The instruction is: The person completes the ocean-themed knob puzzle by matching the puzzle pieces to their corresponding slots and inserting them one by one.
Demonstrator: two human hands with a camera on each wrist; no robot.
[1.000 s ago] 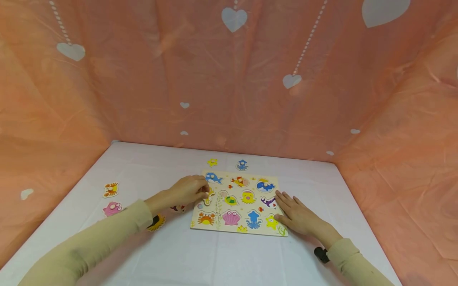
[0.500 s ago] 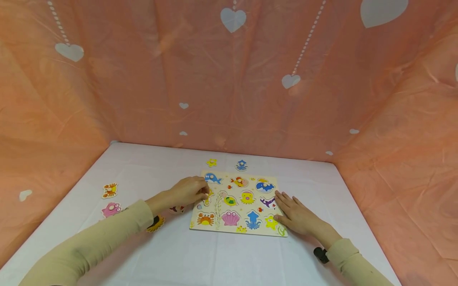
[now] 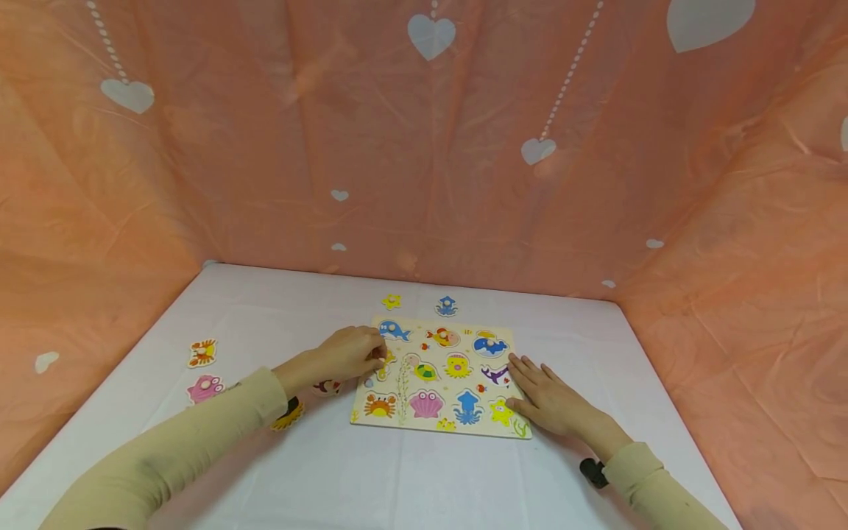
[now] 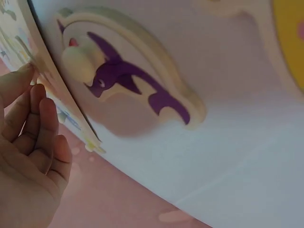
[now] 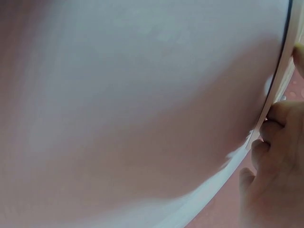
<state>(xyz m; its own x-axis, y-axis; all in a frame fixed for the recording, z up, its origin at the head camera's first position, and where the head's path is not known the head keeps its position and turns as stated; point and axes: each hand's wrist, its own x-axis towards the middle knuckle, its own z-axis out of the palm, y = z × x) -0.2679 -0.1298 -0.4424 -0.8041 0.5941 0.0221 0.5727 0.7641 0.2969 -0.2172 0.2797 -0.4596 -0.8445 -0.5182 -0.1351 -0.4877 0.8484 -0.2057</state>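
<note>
Pinching a yellow piece [image 3: 388, 361] between thumb and fingertips, the left hand [image 3: 347, 352] works toward nine to ten o'clock on a thin, pale, wood-like board [image 3: 424, 423]; the fingers hide much of that piece, and whether it sits fully in its recess cannot be told. Lying open with fingers extended, the right hand [image 3: 553, 401] rests on the board's edge at three to four o'clock. Among the board's shaped recesses, three hold knobbed pieces: a light-blue whale [image 3: 395, 330] between ten and eleven, a red-and-yellow fish [image 3: 442, 338] at twelve, a dark-blue whale [image 3: 489, 344] between one and two. Loose on the smooth white worktop [image 3: 424, 478], lightly creased, are flat cut-out pieces: a yellow starfish [image 3: 391, 301] at eleven, a blue squid [image 3: 447, 306] at twelve, an orange crab [image 3: 202, 353] and a pink shell [image 3: 200, 390] well out toward nine, a yellow-edged piece [image 3: 289, 418] partly covered by the left arm between eight and nine, and, near the board at nine, a purple sea creature [image 4: 116, 73] with thick pale edges and a round knob.
</note>
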